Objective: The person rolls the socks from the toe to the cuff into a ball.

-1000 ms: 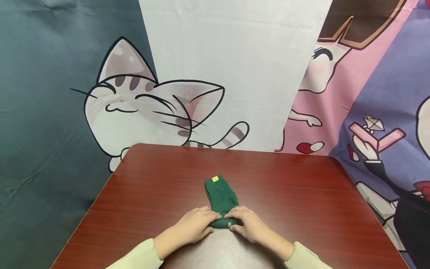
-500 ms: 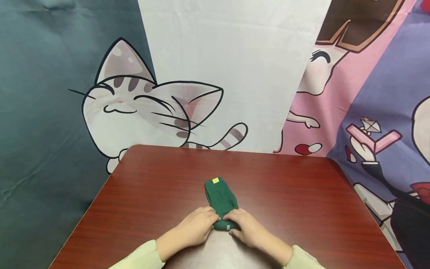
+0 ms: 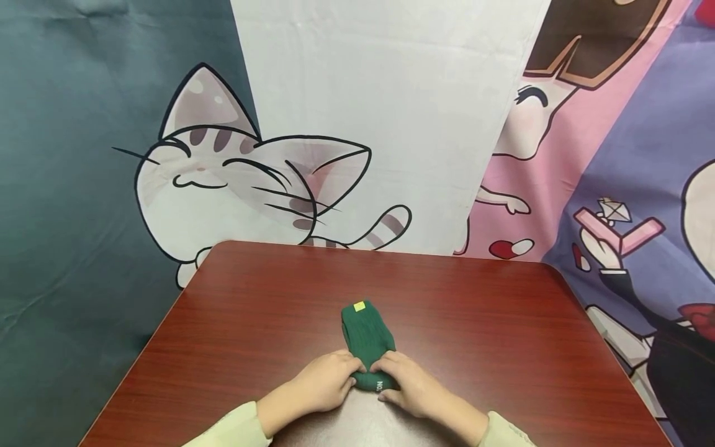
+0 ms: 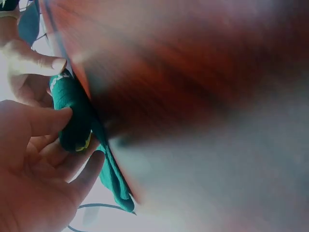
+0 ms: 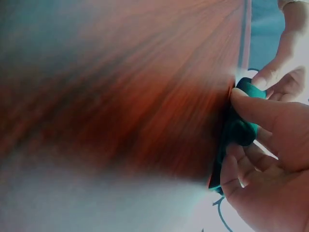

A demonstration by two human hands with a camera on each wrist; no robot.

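Note:
A green ribbed sock lies on the table, its long axis pointing away from me. A yellow patch marks its far end and white lettering shows at the near end. That near end is rolled into a thick bundle, seen end-on in the left wrist view. My left hand pinches the roll's left side, thumb on the near face and fingers over the top. On the right side my right hand grips it the same way. The flat part of the sock stretches out beyond the fingers.
The reddish-brown wooden table has rounded far corners. Behind it hangs a cloth backdrop printed with a cartoon cat and figures, reaching close to the table's far edge.
The sock has shifted a little toward me, its far end and rolled near end both closer. Both hands stay on the roll and have moved slightly nearer with it.

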